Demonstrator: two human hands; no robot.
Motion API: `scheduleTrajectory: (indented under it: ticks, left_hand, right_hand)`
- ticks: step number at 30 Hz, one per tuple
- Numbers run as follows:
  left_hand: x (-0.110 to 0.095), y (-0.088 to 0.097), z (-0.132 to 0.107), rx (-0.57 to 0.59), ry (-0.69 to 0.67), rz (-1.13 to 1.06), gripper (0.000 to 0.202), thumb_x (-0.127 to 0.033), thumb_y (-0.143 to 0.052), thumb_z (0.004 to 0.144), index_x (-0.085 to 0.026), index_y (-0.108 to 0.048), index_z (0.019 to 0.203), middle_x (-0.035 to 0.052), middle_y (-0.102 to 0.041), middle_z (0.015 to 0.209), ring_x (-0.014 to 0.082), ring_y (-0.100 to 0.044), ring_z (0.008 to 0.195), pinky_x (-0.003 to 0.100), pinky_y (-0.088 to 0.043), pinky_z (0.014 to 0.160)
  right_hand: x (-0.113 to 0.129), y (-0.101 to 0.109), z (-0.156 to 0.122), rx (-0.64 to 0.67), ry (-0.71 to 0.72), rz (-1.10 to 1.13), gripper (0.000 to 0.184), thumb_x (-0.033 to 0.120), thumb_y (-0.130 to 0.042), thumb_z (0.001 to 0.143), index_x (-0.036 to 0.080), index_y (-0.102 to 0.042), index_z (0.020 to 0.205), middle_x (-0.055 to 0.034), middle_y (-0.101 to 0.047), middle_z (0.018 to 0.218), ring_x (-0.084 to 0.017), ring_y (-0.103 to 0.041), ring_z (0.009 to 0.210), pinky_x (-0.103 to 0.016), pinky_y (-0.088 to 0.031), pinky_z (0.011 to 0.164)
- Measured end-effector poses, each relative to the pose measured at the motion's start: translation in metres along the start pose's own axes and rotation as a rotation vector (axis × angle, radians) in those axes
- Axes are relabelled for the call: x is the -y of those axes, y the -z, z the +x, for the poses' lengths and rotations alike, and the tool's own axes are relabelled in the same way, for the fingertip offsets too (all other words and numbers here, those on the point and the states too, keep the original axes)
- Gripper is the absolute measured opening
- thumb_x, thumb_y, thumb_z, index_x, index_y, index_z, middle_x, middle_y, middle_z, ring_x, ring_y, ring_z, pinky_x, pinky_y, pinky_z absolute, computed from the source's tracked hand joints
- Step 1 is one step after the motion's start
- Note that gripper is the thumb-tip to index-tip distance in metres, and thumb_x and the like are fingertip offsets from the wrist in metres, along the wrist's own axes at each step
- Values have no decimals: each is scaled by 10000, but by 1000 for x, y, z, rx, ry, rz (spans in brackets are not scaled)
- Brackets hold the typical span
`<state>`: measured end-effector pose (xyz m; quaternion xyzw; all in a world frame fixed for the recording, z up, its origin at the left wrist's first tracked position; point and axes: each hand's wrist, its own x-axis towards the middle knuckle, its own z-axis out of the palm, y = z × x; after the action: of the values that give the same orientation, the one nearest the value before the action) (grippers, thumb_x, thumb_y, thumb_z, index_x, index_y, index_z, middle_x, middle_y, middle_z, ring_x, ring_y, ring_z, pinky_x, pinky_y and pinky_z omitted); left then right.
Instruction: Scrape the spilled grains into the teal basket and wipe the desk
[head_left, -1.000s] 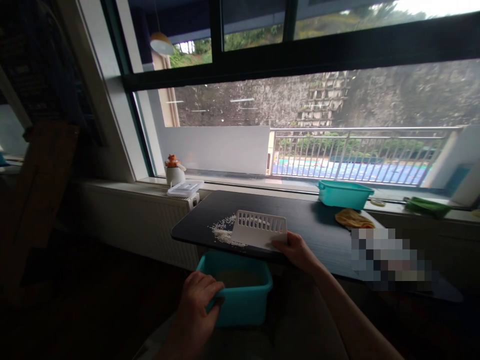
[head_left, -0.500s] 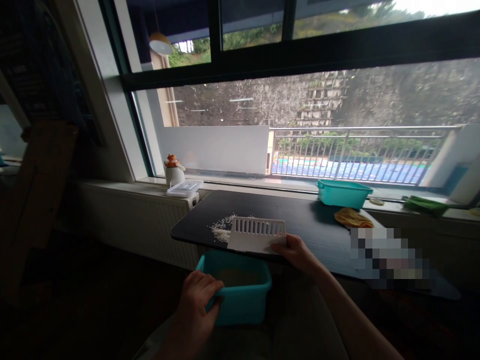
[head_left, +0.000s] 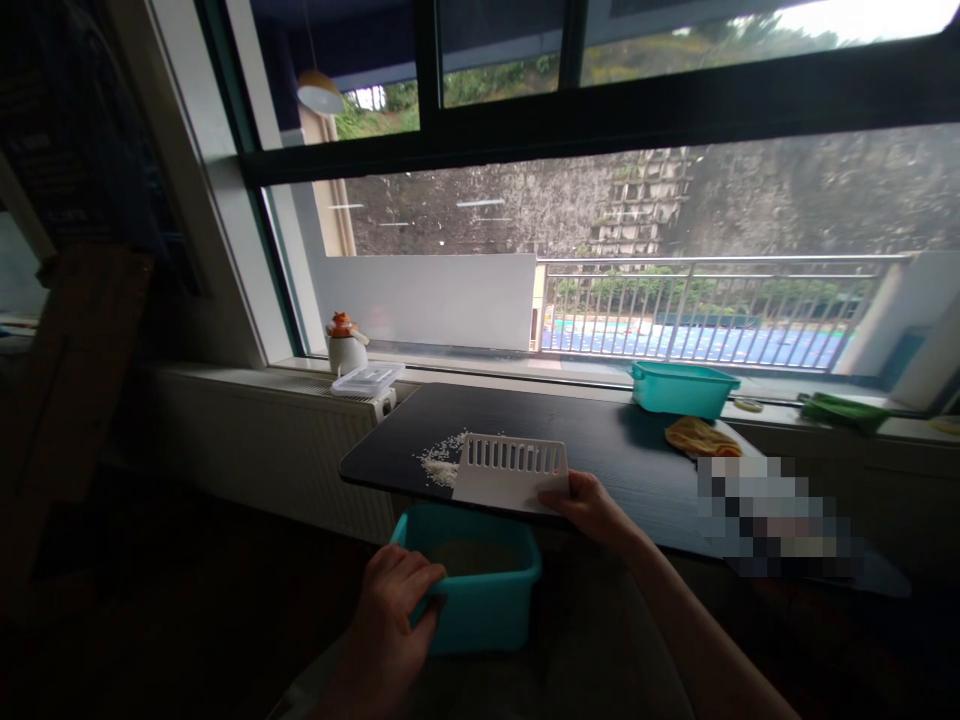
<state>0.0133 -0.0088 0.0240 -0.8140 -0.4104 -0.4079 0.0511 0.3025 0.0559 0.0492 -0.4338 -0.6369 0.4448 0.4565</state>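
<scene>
Teal tub (head_left: 487, 612) (rim gripped): greyish contents (head_left: 480, 556).

On the table (head_left: 592, 415), the scraper (head_left: 487, 490) covers where the grains (head_left: 437, 469) end. Below the table's near edge, the left hand (head_left: 401, 600) hides one corner of the bin (head_left: 487, 615), whose contents (head_left: 480, 554) are too dim to name. Pixel blocks (head_left: 780, 515) obscure something at the table's right end. The bottom edge cuts off both forearms (head_left: 694, 610).

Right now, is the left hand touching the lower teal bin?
Touching: the head view shows the left hand gripping the lower teal bin by its rim.
</scene>
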Motion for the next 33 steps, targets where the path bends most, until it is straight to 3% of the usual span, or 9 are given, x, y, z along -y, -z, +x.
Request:
scheduleTrajectory:
  ticks: [8,15,21,29,33]
  left_hand:
    - [0,0,1,13,5,-18,191,-115,-559,716,-231,-685,800,13,-681,742,204,-616,728,405,-526,756]
    - [1,0,1,15,5,-18,197,-104,-559,714,-224,-684,808,17,-686,752,213,-621,749,405,-529,746]
    - [1,0,0,9,-5,-22,196,-113,-558,715,-234,-679,811,5,-682,754,206,-620,741,409,-531,747]
    - [3,2,-1,15,18,-18,190,-125,-579,712,-235,-691,819,16,-689,767,214,-627,765,399,-540,747]
    - [6,1,-1,6,2,-2,209,-117,-572,702,-241,-689,824,7,-687,760,204,-622,742,400,-540,752]
  right_hand:
    - [4,-5,1,-103,-34,2,451,504,-760,645,168,-701,939,-61,-737,939,-257,-680,876,-415,-569,785]
    - [1,-2,0,-22,-3,8,417,480,-742,682,161,-695,946,-59,-731,948,-243,-680,885,-402,-565,798]
    - [3,-6,2,-122,-28,2,436,484,-760,654,167,-696,947,-61,-730,940,-245,-678,871,-407,-564,788]
    - [1,-1,0,-21,-5,14,421,478,-747,676,166,-695,954,-59,-729,945,-249,-678,898,-405,-567,796]
    - [2,-3,1,-91,-12,39,447,482,-765,652,169,-690,963,-66,-724,969,-250,-677,896,-412,-566,797]
